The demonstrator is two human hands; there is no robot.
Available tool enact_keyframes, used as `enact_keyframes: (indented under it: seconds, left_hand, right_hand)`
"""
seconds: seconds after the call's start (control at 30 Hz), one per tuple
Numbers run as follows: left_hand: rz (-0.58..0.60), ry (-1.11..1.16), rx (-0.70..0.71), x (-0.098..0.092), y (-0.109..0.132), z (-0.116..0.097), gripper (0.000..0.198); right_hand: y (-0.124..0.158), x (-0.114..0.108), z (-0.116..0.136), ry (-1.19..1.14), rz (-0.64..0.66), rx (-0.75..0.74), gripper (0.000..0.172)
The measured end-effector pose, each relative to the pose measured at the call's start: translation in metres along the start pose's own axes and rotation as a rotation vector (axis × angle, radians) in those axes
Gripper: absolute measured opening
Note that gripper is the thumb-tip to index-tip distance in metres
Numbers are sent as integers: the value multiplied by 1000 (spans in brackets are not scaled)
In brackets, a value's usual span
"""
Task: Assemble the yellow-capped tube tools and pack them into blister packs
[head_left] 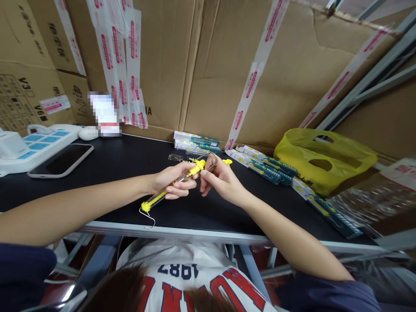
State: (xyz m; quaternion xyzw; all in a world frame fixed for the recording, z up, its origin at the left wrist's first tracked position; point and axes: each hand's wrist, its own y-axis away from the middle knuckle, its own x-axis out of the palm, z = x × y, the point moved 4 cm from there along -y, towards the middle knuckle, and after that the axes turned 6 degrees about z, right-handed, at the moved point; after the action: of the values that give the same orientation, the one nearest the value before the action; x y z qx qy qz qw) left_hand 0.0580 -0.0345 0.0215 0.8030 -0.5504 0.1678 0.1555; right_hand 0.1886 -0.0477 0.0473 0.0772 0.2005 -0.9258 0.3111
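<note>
My left hand (175,180) is closed around a spring scale (159,197), a clear tube with a yellow cap at each end. It lies slanted, its upper yellow cap toward my right hand. A thin white wire hook (149,220) hangs from the lower end, near the table's front edge. A bent metal hook (212,157) curves out at the upper end. My right hand (221,177) is closed with thumb and fingertips by this hook and the upper cap; its exact hold is partly hidden. Behind the hands lie loose metal hooks (175,157) and a small yellow part (228,162).
Printed boxes (196,141) lie at the back, with more green-and-white boxes (260,164) on the right beside a yellow plastic bag (325,151). A phone (61,160) and power strip (42,145) sit left on the black table (123,151). Cardboard (221,78) stands behind.
</note>
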Motion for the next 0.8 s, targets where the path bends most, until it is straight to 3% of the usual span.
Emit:
enact_keyframes:
  seconds: [0.47,0.67,0.8]
  left_hand:
    - [5,124,-104,-5,0,1,44]
    - [31,87,-124,-2,2,0,42]
    - [-3,-37,-32,-4,-1,0,35]
  right_hand:
    - [-1,1,0,-125,28,41,33]
    - [0,0,2,-45,60,6,30]
    - [-1,-8,2,93,68,-36,26]
